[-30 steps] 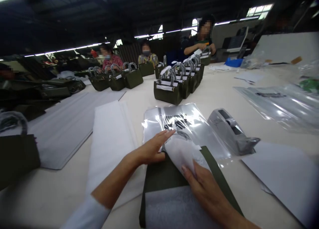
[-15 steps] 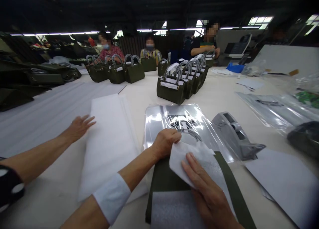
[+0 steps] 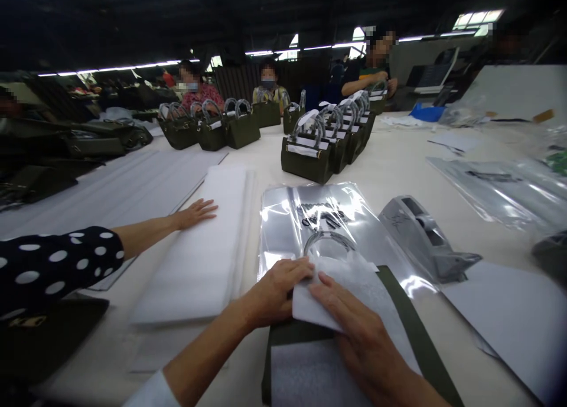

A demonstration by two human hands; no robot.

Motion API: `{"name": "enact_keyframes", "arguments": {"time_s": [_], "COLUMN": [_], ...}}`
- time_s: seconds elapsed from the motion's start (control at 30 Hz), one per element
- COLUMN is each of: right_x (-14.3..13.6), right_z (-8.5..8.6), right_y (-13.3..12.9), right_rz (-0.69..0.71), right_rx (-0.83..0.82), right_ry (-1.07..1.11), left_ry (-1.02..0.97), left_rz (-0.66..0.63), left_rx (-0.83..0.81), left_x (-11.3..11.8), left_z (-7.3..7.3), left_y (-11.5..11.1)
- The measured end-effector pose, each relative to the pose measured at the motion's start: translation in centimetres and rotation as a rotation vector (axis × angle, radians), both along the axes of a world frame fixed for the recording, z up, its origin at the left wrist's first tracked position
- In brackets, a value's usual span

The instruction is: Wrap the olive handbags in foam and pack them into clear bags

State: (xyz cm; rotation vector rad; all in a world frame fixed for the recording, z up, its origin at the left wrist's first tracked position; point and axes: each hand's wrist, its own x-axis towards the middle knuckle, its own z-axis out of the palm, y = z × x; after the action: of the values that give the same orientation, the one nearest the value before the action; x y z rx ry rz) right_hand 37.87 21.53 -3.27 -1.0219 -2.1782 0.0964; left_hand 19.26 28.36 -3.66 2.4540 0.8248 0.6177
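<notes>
Green bag (image 3: 301, 332) laid flat on table (image 3: 394, 165), near clear plastic sleeves (image 3: 280, 218). White tissue (image 3: 372, 283) covered by right hand (image 3: 363, 324), fingers extended; left hand (image 3: 277, 289) bent at tissue's edge (pinch can't be confirmed). Tissue could be creased or torn if dragged while pinned, or snagged on handle (image 3: 330, 237).

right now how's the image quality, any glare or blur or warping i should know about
Head view: hard white glare streaks on the clear plastic bags, breaking up their black print; the ceiling is very dark against bright windows; the dark bag at lower left looks soft; the tabletop seems tilted, likely wide-lens stretch or head tilt; faces are pixelated.
</notes>
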Motion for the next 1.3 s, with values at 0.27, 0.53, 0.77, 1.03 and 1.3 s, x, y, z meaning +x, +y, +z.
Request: {"name": "enact_keyframes", "arguments": {"time_s": [0.27, 0.53, 0.77, 1.03, 1.3], "right_x": [0.5, 1.0, 1.2, 0.2, -0.2], "right_z": [0.1, 0.7, -0.4, -0.7, -1.1], "right_y": [-0.8, -0.6, -0.9, -1.2, -1.1], "right_rz": [0.004, 0.112, 0.206, 0.302, 0.258], "right_rx": [-0.140, -0.038, 0.068, 0.066, 0.082], "right_ry": [0.090, -0.002, -0.092, -0.215, -0.212], "left_ry": [-0.160, -0.128, -0.348, -0.566, -0.354], "left_rz": [0.424, 0.564, 0.643, 0.668, 0.652], "left_rx": [-0.299, -0.340, -0.583, -0.886, -0.309], "left_x": [-3.5, -0.9, 0.1, -0.6, -1.4], "left_z": [1.5, 2.3, 0.8, -1.0, -0.9], "left_y": [-9.6, -11.2, -8.7, -7.7, -8.9]}}
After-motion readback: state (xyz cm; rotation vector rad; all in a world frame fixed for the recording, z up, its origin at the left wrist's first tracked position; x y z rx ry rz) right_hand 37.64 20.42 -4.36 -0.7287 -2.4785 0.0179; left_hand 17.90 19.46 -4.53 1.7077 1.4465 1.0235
